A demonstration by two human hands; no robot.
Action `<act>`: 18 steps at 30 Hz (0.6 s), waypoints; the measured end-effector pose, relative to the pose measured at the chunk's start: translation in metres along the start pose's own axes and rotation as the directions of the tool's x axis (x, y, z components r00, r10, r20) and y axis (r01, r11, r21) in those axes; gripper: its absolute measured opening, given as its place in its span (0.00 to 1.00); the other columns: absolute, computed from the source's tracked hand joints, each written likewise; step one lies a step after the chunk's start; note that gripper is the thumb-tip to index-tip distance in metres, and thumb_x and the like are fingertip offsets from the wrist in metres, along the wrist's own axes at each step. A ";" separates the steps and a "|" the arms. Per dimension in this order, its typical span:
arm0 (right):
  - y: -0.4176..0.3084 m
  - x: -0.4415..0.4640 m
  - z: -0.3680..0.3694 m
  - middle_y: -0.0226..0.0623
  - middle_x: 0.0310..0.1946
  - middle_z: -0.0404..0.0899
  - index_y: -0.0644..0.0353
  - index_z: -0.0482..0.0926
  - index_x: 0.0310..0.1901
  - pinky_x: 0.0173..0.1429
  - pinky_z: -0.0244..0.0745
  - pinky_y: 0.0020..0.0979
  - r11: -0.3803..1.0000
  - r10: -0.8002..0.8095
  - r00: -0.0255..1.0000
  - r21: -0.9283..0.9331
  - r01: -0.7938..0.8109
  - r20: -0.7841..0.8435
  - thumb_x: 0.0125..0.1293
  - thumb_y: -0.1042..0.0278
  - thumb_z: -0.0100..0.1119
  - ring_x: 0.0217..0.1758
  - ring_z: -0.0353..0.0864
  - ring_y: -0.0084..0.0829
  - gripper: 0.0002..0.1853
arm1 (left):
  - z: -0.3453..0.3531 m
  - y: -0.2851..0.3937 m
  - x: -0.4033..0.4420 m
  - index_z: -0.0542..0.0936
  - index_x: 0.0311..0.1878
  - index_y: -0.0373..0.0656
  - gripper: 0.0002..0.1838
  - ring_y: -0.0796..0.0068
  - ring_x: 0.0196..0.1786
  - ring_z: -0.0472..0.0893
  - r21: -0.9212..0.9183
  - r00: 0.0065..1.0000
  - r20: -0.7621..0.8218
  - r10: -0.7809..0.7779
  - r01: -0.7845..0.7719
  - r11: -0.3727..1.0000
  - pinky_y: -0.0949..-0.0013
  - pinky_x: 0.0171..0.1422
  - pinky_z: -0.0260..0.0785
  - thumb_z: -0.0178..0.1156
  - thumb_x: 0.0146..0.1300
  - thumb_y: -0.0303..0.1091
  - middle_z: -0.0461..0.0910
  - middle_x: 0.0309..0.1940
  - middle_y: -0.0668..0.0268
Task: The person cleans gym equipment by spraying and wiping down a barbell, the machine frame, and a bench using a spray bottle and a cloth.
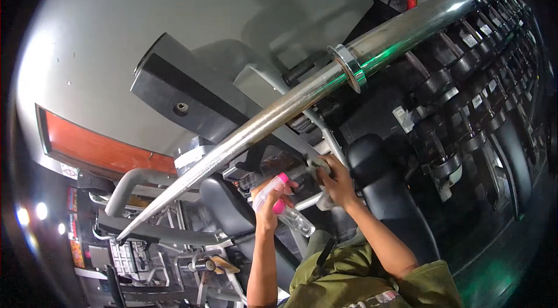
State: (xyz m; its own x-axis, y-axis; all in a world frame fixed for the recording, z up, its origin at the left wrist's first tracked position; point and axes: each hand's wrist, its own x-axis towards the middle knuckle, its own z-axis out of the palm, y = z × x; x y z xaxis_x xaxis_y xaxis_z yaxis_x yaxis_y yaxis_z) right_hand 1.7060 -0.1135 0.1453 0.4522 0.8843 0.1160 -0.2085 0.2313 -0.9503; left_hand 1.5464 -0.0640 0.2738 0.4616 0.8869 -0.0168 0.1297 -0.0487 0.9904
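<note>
My left hand (pixel 267 204) is wrapped round a clear spray bottle (pixel 300 222) with a pink and white spray head. The bottle tilts, its base pointing down to the right. Close beside it, my right hand (pixel 338 185) grips a greyish cloth (pixel 327 201), part of which hangs below the fingers. Beyond both hands a long metal barbell (pixel 261 125) runs diagonally across the view, with its collar (pixel 347 68) and thick sleeve at the upper right. Neither hand appears to touch the bar.
Black padded bench parts (pixel 389 192) stand right of my hands, and another pad (pixel 224 206) is to their left. A rack of dumbbells (pixel 471 64) fills the right side. A dark grey machine frame (pixel 180 90) lies behind the bar. More gym machines stand at lower left.
</note>
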 end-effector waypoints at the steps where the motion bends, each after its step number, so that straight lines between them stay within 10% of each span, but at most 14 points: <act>1: 0.008 -0.005 -0.005 0.43 0.56 0.79 0.62 0.78 0.63 0.64 0.74 0.33 0.996 0.078 0.997 -0.038 -0.077 0.015 0.71 0.70 0.59 0.59 0.80 0.36 0.20 | 0.001 -0.001 0.000 0.82 0.34 0.31 0.25 0.66 0.22 0.81 -0.003 1.000 -0.015 -0.014 0.014 1.000 0.68 0.26 0.74 0.61 0.62 0.51 0.86 0.35 0.48; 9: -0.031 -0.033 0.008 0.45 0.53 0.80 0.60 0.83 0.58 0.62 0.75 0.38 0.958 -0.264 0.964 -0.131 0.257 -0.036 0.65 0.70 0.62 0.57 0.82 0.42 0.19 | 0.003 -0.023 -0.005 0.80 0.32 0.31 0.25 0.64 0.19 0.79 -0.136 0.997 -0.030 -0.073 0.068 0.988 0.66 0.24 0.73 0.59 0.59 0.51 0.85 0.33 0.46; 18: 0.031 -0.005 -0.009 0.44 0.51 0.82 0.64 0.82 0.59 0.61 0.76 0.37 0.985 -0.068 0.996 -0.163 0.057 -0.064 0.71 0.63 0.61 0.55 0.82 0.38 0.19 | -0.002 -0.033 0.005 0.81 0.33 0.31 0.25 0.66 0.20 0.79 -0.236 0.984 -0.002 -0.180 0.175 0.956 0.66 0.25 0.74 0.62 0.56 0.50 0.85 0.31 0.48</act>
State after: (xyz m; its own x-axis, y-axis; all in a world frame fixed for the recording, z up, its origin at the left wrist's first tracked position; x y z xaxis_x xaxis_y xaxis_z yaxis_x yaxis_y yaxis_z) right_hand 1.7051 -0.1146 0.1131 0.5202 0.8387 0.1614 -0.0389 0.2120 -0.9765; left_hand 1.5420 -0.0571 0.2410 0.4287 0.8822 -0.1948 -0.0023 0.2167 0.9762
